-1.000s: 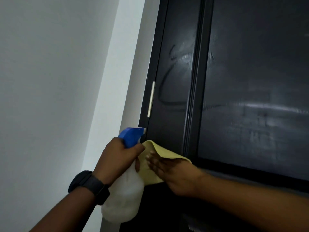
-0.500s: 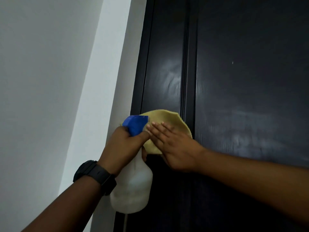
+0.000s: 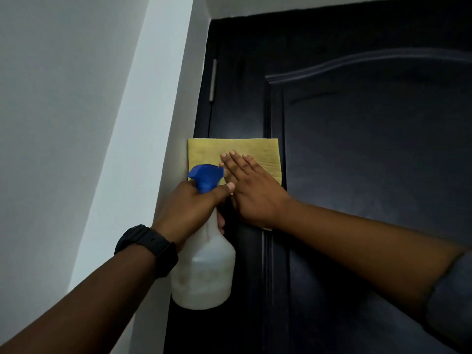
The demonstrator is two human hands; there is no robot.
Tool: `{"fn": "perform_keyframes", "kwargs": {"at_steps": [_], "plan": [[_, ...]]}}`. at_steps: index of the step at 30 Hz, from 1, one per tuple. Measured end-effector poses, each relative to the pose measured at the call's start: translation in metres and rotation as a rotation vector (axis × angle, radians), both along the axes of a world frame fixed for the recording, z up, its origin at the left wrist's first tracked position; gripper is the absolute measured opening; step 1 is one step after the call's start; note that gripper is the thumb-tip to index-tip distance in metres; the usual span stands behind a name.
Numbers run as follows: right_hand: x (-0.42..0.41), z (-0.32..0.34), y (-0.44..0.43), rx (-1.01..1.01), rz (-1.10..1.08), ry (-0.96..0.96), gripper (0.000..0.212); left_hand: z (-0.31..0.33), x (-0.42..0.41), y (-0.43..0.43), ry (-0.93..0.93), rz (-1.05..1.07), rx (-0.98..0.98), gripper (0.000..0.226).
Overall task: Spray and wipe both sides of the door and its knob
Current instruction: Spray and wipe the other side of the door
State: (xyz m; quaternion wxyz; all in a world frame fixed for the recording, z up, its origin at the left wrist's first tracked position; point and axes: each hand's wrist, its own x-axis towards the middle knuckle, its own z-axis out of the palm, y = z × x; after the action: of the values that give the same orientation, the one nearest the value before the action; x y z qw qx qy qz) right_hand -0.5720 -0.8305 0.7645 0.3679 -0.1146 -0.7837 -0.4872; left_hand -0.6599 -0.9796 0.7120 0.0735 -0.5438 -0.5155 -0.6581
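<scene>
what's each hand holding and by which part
The left hand grips the spray bottle by its neck, below the blue head; right hand presses the cloth flat on the door.

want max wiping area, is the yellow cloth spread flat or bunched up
Spread flat: the yellow cloth lies on the door as a straight-edged rectangle under the right hand.

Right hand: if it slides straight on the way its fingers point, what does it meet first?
The right hand, flat on the yellow rectangular cloth, points up and left. Beyond the cloth lies bare black panelled door, then probably the grey metal hinge at its edge.
</scene>
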Motion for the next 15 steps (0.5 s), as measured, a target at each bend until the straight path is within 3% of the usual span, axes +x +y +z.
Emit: {"fn": "perform_keyframes", "kwargs": {"at_steps": [8,15], "plan": [[0.06,0.124,0.007,-0.032,-0.159,0.179,0.062,0.087,0.016,0.002,-0.016,-0.187,0.021,0.025],[0.195,0.127,0.041,-0.125,-0.263,0.186,0.058,0.068,0.079,0.035,-0.03,-0.349,-0.071,0.028]]}}
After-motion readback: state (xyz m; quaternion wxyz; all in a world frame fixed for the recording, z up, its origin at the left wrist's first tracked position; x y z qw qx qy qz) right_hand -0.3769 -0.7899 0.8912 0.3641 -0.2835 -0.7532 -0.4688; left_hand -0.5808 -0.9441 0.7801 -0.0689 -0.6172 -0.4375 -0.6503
